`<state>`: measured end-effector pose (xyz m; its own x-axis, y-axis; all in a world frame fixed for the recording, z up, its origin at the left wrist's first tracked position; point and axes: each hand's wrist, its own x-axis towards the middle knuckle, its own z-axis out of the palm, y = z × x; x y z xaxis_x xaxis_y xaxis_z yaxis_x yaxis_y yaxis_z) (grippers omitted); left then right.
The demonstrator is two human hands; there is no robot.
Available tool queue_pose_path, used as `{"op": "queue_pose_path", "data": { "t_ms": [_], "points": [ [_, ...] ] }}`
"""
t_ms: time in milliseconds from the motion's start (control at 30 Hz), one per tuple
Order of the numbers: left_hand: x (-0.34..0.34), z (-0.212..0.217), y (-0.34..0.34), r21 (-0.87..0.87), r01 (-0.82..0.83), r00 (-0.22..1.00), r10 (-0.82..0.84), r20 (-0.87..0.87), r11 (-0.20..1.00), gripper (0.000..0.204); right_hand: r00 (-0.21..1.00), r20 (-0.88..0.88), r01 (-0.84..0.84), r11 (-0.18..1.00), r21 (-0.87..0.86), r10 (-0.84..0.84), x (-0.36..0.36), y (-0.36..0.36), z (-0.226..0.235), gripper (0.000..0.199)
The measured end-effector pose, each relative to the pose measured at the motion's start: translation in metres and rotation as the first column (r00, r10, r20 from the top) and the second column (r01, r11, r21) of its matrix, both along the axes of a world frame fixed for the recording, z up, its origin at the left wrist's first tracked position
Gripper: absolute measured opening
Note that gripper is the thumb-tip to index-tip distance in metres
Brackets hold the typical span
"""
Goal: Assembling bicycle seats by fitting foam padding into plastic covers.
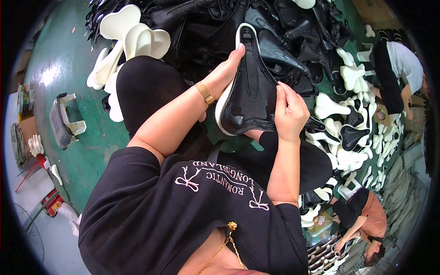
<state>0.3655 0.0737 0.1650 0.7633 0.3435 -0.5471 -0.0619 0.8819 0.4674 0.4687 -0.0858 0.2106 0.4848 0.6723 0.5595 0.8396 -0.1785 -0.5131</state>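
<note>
A bicycle saddle (251,87) is held up over my lap, its narrow nose pointing away and its wide end toward me. Its dark hollow side faces me, with a black lining and a pale rim along the left edge and nose. My left hand (228,68) grips the left side, thumb on the rim near the nose and the other fingers hidden beneath. Thumb and fingers of my right hand (291,109) pinch the black edge on the right side. Just beyond the saddle lies a heap of black saddle covers (197,25).
White saddle pads (145,41) are stacked left of the heap. More white and black saddle pieces (350,156) lie to the right. A clear plastic stool (66,120) lies on the green floor (98,151). Two other people (398,68) work at the right.
</note>
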Motion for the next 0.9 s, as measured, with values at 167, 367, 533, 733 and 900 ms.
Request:
{"op": "queue_pose_path", "data": {
  "t_ms": [167, 367, 533, 733, 900],
  "points": [
    [-0.003, 0.001, -0.001, -0.012, 0.071, 0.989, -0.069, 0.127, 0.997, 0.049, 0.998, 0.057, -0.015, 1.0, 0.006, 0.014, 0.0, 0.003, -0.001, 0.008],
    [-0.004, 0.013, -0.007, 0.011, 0.032, 0.99, -0.033, 0.135, 0.999, 0.041, 0.999, 0.037, 0.033, 0.998, -0.055, -0.031, -0.003, 0.003, 0.0, 0.007],
    [-0.008, 0.014, -0.007, 0.096, 0.041, 0.998, -0.046, 0.048, 0.995, 0.041, 0.999, 0.031, 0.013, 1.0, -0.023, -0.012, -0.002, 0.002, -0.007, 0.007],
    [-0.004, 0.011, -0.006, 0.04, 0.05, 0.997, -0.047, -0.057, 0.998, 0.035, 0.975, -0.207, 0.092, 0.994, 0.062, -0.077, 0.015, -0.008, -0.004, 0.008],
    [0.0, 0.007, 0.007, -0.163, -0.016, 0.998, 0.006, -0.06, 0.987, 0.016, 0.213, -0.953, 0.048, 0.972, 0.229, 0.214, 0.028, -0.041, -0.013, 0.068]
  ]
}}
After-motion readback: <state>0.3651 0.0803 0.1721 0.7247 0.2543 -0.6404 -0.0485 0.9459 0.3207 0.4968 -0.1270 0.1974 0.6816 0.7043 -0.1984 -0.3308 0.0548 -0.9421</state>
